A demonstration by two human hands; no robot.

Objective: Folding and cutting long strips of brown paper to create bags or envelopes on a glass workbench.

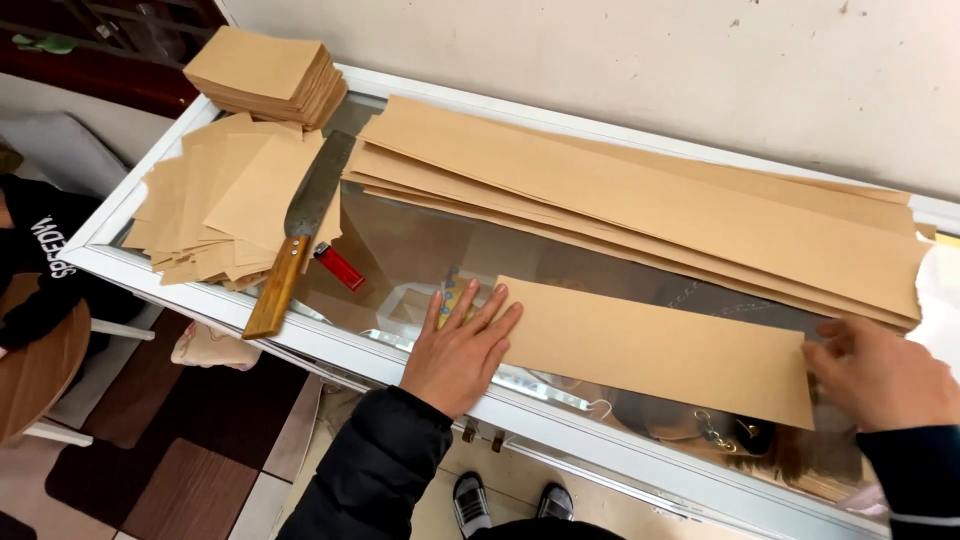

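A long strip of brown paper [655, 348] lies on the glass top of a white-framed counter [330, 345]. My left hand [462, 347] rests flat at the strip's left end, fingers spread, with its fingertips on the paper's edge. My right hand [880, 375] holds the strip's right end, fingers curled at the edge. Behind the strip lies a pile of long brown paper strips [650, 200], fanned along the wall side.
A large knife with a wooden handle [297, 238] lies on loose cut brown sheets [220, 200] at the left. A red lighter [340, 266] is beside it. A neat stack of cut sheets [268, 75] sits at the far left corner. A stool stands on the floor at the left.
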